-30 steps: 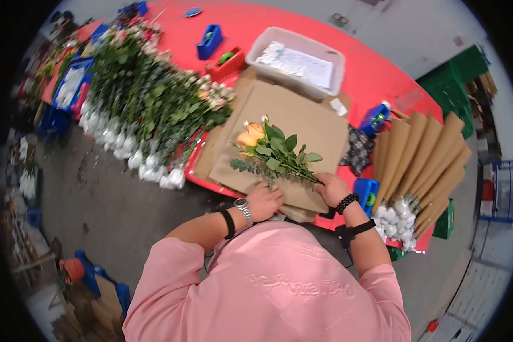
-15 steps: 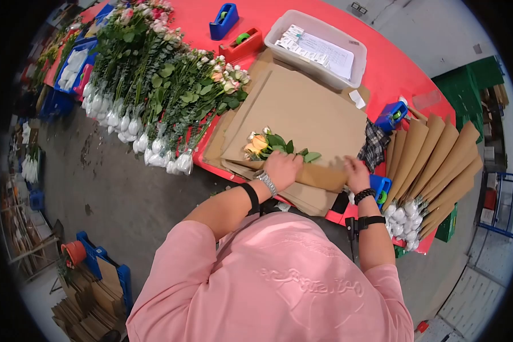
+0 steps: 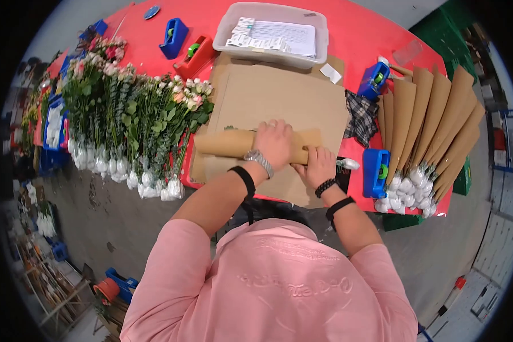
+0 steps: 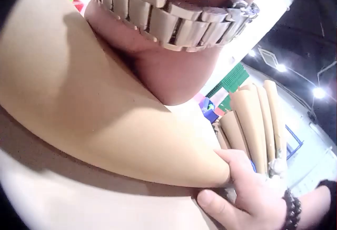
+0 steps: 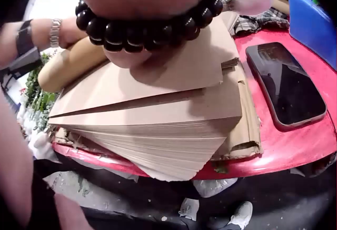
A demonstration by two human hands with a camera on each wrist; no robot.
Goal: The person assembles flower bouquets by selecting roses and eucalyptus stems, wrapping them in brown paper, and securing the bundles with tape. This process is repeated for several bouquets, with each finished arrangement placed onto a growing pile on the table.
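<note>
A brown paper roll (image 3: 225,143) lies across the stack of flat paper sheets (image 3: 285,94). The left hand (image 3: 273,143) presses on top of the roll with fingers extended. At the roll's narrower right end, the right hand (image 3: 319,165) pinches the paper; in the left wrist view its thumb and fingers (image 4: 245,188) hold the tapered end. A white-wrapped stem end (image 3: 349,164) shows just right of that hand. The flowers inside the paper are almost fully hidden, with a bit of green (image 3: 229,127) at the roll's upper edge.
Rows of flowers (image 3: 131,108) with white-wrapped ends lie at left. Behind the sheets stand a plastic bin (image 3: 323,43) and tape dispensers (image 3: 196,57). At right are a plaid cloth (image 3: 360,117), a blue dispenser (image 3: 375,174), wrapped cones (image 3: 422,114) and a phone (image 5: 287,85).
The paper has gone from partly folded over the orange roses to a roll around them. Both hands have moved along the paper, the right from beside its edge to the narrow end.
</note>
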